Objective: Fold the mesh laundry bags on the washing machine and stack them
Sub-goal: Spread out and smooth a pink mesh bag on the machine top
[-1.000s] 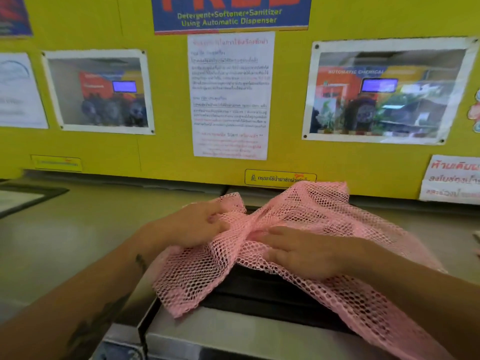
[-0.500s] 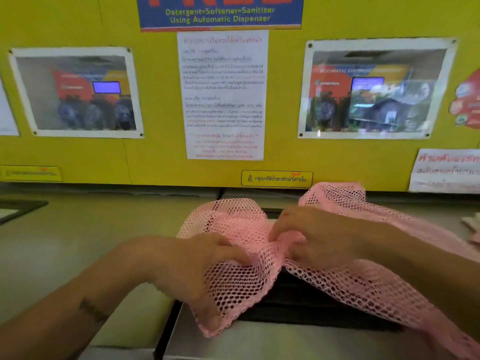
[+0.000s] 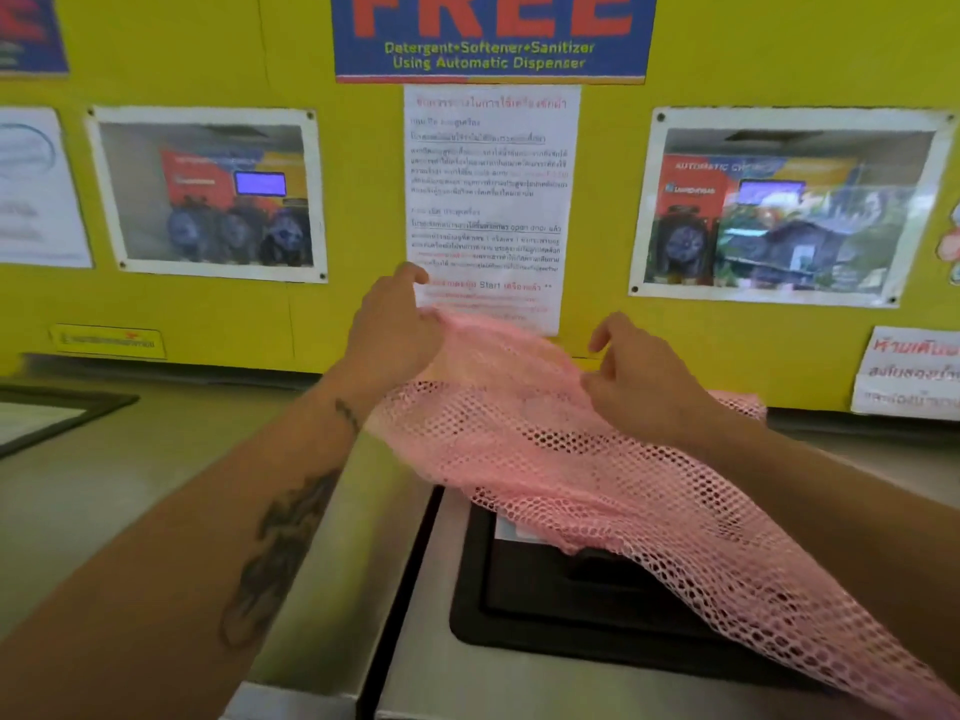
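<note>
A pink mesh laundry bag (image 3: 571, 470) is lifted off the steel top of the washing machine (image 3: 467, 678). Its far edge is raised and its lower part trails to the right front. My left hand (image 3: 395, 330) pinches the bag's upper left edge, up near the yellow wall. At the upper right edge my right hand (image 3: 634, 381) grips the mesh between thumb and fingers. Under the bag lies a black recessed lid panel (image 3: 524, 605), partly covered by the mesh.
The yellow wall (image 3: 353, 200) stands close behind, with a white notice (image 3: 493, 200) and framed photos. A second machine top (image 3: 130, 485) lies to the left, with a dark panel (image 3: 47, 413) at its far left. A narrow gap (image 3: 400, 589) separates the two machines.
Both hands have risen from the machine top toward the wall and lifted the bag's far edge. The mesh, bunched before, now hangs spread between them.
</note>
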Tool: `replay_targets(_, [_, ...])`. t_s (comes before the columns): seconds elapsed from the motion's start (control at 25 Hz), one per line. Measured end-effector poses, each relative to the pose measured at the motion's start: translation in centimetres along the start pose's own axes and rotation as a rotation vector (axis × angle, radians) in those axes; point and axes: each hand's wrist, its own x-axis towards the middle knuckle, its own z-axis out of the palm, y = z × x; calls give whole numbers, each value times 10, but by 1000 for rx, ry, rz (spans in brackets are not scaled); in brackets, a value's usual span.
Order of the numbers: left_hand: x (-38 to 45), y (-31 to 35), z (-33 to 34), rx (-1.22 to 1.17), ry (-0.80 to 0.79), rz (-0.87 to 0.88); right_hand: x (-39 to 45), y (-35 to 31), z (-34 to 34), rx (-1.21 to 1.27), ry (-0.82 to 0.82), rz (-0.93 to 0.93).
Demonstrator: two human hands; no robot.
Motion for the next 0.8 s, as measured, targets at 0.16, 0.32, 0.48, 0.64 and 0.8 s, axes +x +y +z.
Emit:
replay_targets(0.16, [-23,7,18,177,-33,209,-54,-18,12,-109,-610,-198])
replay_targets(0.32, [-55,19,18,353,-775,194,-69,-27,18,-298,-650,-202])
replay_targets(0.48, [-55,7,24,438,-949,200,-56,-32,6,-115,-545,-233])
replay_targets(0.64, [-42,-2,19,289,-662,147,-45,-23,-9,-100,-343,-164])
replay_targets(0.8, [-45,13,-5,117,-615,201,-69,-31,-4,-216,-204,-355])
